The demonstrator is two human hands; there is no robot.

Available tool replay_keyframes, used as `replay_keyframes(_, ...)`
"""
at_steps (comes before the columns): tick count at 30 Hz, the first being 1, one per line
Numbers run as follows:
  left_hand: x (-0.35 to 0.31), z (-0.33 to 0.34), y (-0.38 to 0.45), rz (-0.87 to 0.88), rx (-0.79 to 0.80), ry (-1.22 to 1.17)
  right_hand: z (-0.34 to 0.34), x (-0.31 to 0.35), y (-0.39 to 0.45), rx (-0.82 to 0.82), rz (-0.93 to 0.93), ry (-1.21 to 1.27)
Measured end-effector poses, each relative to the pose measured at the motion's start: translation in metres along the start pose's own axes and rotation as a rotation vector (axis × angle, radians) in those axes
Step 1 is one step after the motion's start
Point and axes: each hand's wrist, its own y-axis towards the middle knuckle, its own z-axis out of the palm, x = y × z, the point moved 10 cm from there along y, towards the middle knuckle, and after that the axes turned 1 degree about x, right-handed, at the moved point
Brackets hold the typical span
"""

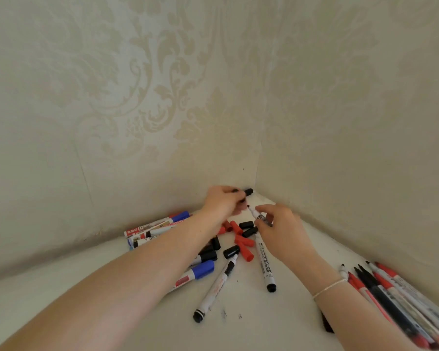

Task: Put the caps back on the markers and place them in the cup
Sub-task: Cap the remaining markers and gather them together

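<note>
Closest to you on the white tabletop [276, 323] there's a row of uncapped thin markers [390, 295] off to the right by the wall, red and black, tips pointing away from you. Bit further in, two capped black markers [217, 285] lie loose, then a scatter of loose red caps [242, 245] and black ones.

Past that, your right hand [283, 231] is pinching an uncapped marker [255, 214] by the barrel, bare tip aimed up and left. Your left hand [222, 202] is curled around a black cap [248, 191], though I can't tell which way its open end faces.

So the tip sits just right of and below your left fingers, close but not touching. The marker's long axis runs diagonally toward that hand, so I'd guess you need to turn the cap's mouth onto that line before pushing.

More capped markers [157, 228] are piled by the left wall. No cup in view anywhere, so you'll have to find it.
</note>
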Motion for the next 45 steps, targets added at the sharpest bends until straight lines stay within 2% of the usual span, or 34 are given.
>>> replay_keyframes(2,-0.007,-0.025,0.011,0.014,-0.096,-0.018,0.002,-0.008,-0.006,0.031,0.020,-0.020)
replay_keyframes(3,-0.008,-0.033,0.014,0.013,-0.095,0.004,0.002,-0.015,-0.008,0.040,0.042,-0.019)
replay_keyframes(9,0.002,-0.015,0.007,-0.007,0.094,0.390,0.010,-0.052,0.001,0.101,0.256,0.065)
replay_keyframes(14,0.010,0.000,0.007,0.065,0.187,0.718,0.019,-0.067,0.001,0.183,0.358,0.082)
replay_keyframes(22,0.010,0.016,0.005,0.133,0.300,1.004,0.028,-0.068,-0.002,0.186,0.397,0.214)
replay_keyframes(30,0.000,0.001,0.011,0.249,0.140,1.345,0.034,-0.066,-0.003,0.205,0.358,0.208)
replay_keyframes(34,0.006,-0.021,0.015,0.098,0.173,1.425,0.044,-0.057,-0.009,0.307,0.337,0.118)
replay_keyframes(37,0.014,-0.027,0.013,-0.012,0.245,1.369,0.052,-0.054,-0.012,0.369,0.337,0.071)
replay_keyframes(45,0.019,-0.014,0.007,-0.020,0.358,1.403,0.046,-0.054,-0.011,0.337,0.335,0.038)
